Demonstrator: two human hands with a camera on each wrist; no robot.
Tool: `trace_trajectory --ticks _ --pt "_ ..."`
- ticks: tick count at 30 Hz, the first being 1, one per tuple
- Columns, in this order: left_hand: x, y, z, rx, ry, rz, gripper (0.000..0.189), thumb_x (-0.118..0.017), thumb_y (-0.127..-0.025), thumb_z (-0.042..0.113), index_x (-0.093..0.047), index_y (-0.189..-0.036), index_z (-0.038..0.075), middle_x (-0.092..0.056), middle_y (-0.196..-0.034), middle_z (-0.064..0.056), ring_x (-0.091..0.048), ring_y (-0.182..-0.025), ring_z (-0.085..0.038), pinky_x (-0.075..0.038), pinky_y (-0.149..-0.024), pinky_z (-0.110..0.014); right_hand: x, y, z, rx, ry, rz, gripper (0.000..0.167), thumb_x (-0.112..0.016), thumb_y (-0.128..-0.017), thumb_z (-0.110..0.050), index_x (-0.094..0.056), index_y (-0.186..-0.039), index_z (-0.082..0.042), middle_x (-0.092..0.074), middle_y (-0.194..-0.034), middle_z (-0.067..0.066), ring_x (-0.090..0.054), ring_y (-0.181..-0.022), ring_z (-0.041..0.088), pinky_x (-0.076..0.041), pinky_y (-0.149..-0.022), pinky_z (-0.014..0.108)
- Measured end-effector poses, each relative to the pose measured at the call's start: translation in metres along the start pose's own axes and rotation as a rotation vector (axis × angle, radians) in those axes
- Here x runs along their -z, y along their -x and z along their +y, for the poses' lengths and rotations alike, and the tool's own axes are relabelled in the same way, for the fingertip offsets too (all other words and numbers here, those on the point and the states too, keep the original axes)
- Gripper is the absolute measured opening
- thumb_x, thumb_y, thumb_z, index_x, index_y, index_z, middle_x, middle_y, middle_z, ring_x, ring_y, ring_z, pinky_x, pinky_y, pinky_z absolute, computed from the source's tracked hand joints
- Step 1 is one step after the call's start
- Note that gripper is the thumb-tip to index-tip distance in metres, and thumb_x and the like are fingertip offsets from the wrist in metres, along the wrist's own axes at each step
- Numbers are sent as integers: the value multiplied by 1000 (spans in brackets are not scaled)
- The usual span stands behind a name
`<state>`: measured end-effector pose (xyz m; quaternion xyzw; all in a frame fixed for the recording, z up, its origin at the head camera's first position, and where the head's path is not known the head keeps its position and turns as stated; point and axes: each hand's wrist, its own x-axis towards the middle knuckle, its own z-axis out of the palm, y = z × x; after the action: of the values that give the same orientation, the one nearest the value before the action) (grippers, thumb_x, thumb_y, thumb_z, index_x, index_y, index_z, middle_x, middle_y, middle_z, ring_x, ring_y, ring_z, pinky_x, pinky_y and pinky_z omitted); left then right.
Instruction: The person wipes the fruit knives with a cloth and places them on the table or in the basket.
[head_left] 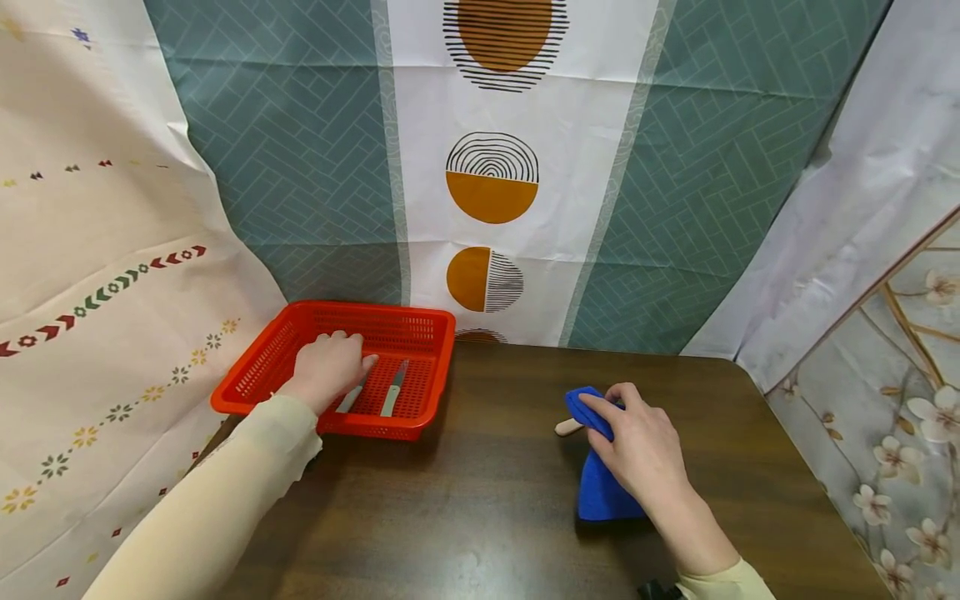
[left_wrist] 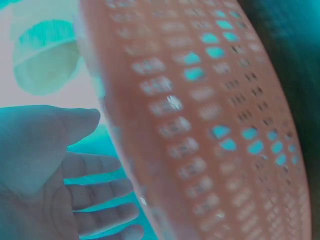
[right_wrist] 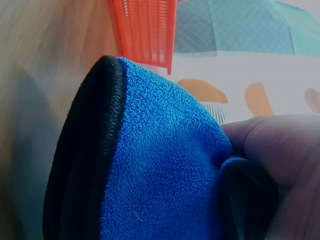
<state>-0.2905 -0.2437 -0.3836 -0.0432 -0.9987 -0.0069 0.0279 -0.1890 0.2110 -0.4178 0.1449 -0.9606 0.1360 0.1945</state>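
Observation:
My left hand (head_left: 330,367) reaches into a red plastic basket (head_left: 431,396) at the left of the table. In the left wrist view its fingers are extended and apart beside the basket's perforated wall (left_wrist: 150,115), with nothing held. Two knives with pale handles lie on the basket floor, one knife (head_left: 394,388) in full sight and the other knife (head_left: 351,398) partly hidden by the hand. My right hand (head_left: 641,437) pinches a folded blue cloth (head_left: 600,487) above the right side of the table. A pale rounded handle end (head_left: 567,427) sticks out beside the cloth; the rest is covered.
The dark wooden table (head_left: 480,500) stretches between both hands. Behind it hangs a green and white patterned curtain (head_left: 322,150). A cream embroidered cloth (head_left: 112,333) borders the left side, and a floral fabric (head_left: 900,467) the right.

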Motion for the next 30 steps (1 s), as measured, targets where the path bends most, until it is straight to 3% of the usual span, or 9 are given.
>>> trace_trajectory --ticks 6,11,27,30 --pt "9 7 24 -47 -15 73 66 -68 -108 42 -56 -152 -5 -56 -153 -32 -53 -138 -53 -46 -111 -70 2 7 14 -20 16 6 52 -89 -93 -18 -76 -143 -19 -62 -126 18 -67 -90 41 -56 -84 65" --pt "15 13 47 -88 -5 113 73 -66 -109 44 -48 -161 -4 -45 -166 -31 -40 -152 -54 -38 -119 -71 3 13 26 -45 24 19 52 -88 -93 -18 -76 -143 -19 -62 -127 18 -67 -89 42 -55 -83 65" --pt "18 29 117 -273 -13 315 72 -71 -106 49 -54 -159 3 -52 -162 -24 -48 -150 -48 -45 -114 -65 9 21 55 -97 48 28 53 -87 -94 -18 -74 -145 -15 -61 -128 23 -66 -87 44 -55 -82 68" --pt "18 31 132 -308 5 323 71 -72 -106 50 -55 -158 4 -53 -162 -24 -48 -150 -48 -45 -114 -65 10 23 60 -101 50 54 52 -87 -93 -17 -74 -144 -15 -61 -127 23 -65 -81 42 -54 -79 68"
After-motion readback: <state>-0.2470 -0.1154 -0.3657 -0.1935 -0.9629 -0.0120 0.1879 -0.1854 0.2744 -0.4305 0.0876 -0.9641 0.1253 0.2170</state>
